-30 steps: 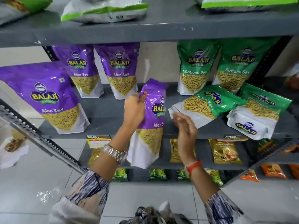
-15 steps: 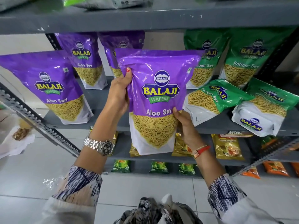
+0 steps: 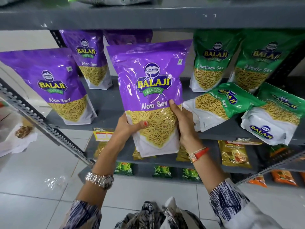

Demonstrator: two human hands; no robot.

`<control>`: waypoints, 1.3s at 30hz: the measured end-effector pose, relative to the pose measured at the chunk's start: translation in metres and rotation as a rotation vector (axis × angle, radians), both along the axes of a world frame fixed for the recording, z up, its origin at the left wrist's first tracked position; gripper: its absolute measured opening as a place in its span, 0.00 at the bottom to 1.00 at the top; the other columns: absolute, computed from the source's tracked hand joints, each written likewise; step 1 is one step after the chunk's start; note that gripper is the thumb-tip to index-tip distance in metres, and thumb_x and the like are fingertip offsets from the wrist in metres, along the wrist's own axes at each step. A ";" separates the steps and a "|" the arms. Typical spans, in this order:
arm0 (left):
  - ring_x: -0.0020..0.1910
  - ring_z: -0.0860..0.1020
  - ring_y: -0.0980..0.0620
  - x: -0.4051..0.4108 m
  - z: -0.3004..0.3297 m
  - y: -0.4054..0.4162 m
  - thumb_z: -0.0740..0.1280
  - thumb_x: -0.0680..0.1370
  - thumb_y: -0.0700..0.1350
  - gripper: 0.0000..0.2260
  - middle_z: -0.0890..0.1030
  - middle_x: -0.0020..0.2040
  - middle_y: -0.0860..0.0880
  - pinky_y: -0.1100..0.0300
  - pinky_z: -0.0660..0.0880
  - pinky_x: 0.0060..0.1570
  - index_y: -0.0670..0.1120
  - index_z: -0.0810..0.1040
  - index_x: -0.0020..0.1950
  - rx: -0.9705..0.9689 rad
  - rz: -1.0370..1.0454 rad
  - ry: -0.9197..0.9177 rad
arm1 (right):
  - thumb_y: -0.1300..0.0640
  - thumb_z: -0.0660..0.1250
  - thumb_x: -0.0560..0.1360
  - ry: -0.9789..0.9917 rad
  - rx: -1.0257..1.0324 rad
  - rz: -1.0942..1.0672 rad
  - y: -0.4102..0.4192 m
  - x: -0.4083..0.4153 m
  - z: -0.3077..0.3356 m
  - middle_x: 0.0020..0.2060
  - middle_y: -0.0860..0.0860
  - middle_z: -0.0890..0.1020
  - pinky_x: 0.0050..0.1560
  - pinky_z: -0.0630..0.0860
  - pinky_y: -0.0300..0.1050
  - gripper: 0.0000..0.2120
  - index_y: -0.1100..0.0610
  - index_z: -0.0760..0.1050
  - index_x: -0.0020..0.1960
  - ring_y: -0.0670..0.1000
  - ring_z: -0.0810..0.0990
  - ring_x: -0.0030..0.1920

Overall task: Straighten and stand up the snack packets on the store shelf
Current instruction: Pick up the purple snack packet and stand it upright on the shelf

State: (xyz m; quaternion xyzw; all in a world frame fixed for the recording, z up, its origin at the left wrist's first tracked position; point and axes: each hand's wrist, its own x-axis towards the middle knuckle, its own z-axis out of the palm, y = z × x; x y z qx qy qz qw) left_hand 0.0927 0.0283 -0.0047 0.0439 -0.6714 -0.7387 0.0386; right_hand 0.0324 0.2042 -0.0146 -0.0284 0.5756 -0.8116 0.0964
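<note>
Aloo Sev packet (image 3: pixel 151 96), seemingly lower now, gripped by left hand (image 3: pixel 130 126) and right hand (image 3: pixel 181 123).

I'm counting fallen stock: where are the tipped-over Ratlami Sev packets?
In the head view, two lie right of the held Aloo Sev packet: fallen Ratlami Sev packets and.

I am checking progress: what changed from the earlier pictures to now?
The purple Aloo Sev packet was turned from edge-on to face front. The left hand slid from its top to its lower edge; the right hand took hold. The two Ratlami Sev packets stayed lying down.
</note>
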 end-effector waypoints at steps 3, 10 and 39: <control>0.42 0.84 0.53 -0.011 -0.001 -0.020 0.80 0.47 0.59 0.40 0.86 0.40 0.55 0.62 0.79 0.38 0.42 0.76 0.53 -0.089 0.008 -0.021 | 0.47 0.71 0.71 0.027 0.023 0.013 -0.014 -0.009 -0.008 0.38 0.50 0.87 0.47 0.82 0.49 0.12 0.55 0.81 0.46 0.52 0.86 0.43; 0.47 0.82 0.55 -0.051 0.006 -0.081 0.82 0.48 0.53 0.36 0.85 0.44 0.56 0.59 0.79 0.45 0.51 0.73 0.53 -0.090 0.050 0.061 | 0.49 0.70 0.72 0.175 -0.002 0.100 -0.069 -0.042 -0.005 0.41 0.47 0.87 0.45 0.80 0.40 0.10 0.53 0.79 0.49 0.47 0.85 0.45; 0.55 0.72 0.50 -0.033 -0.089 -0.063 0.68 0.73 0.47 0.19 0.72 0.56 0.52 0.48 0.70 0.56 0.43 0.68 0.60 -0.206 0.874 0.274 | 0.62 0.70 0.73 0.153 0.070 -0.390 -0.070 -0.037 -0.033 0.56 0.57 0.81 0.55 0.76 0.37 0.15 0.57 0.75 0.59 0.51 0.80 0.57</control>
